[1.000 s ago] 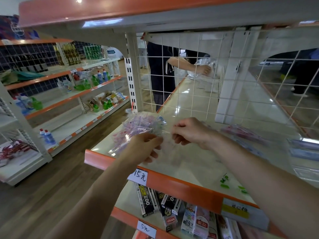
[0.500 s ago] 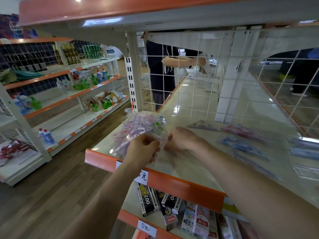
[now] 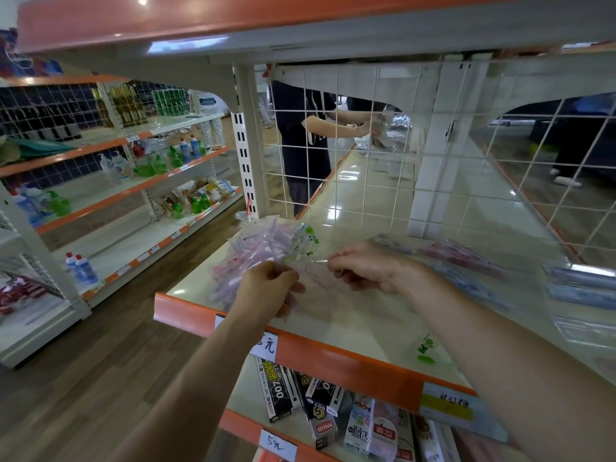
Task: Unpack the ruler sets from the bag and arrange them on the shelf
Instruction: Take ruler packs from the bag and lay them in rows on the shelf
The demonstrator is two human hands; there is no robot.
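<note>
Resting on the near left corner of the shelf point(image 3: 360, 318), the clear bag point(image 3: 266, 243) of ruler sets point(image 3: 248, 261) is gripped by both your hands: your left hand point(image 3: 268, 291) pinches the near edge with curled fingers, your right hand point(image 3: 373, 268) pinches the clear film just right of it. More sets lie flat farther right, before the wire grid point(image 3: 366, 168).

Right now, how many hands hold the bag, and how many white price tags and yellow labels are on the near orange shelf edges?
Hands holding the bag: 2, left hand and right hand
White price tags: 2, upper tag and lower tag
Yellow label: 1
Total: 5
</note>
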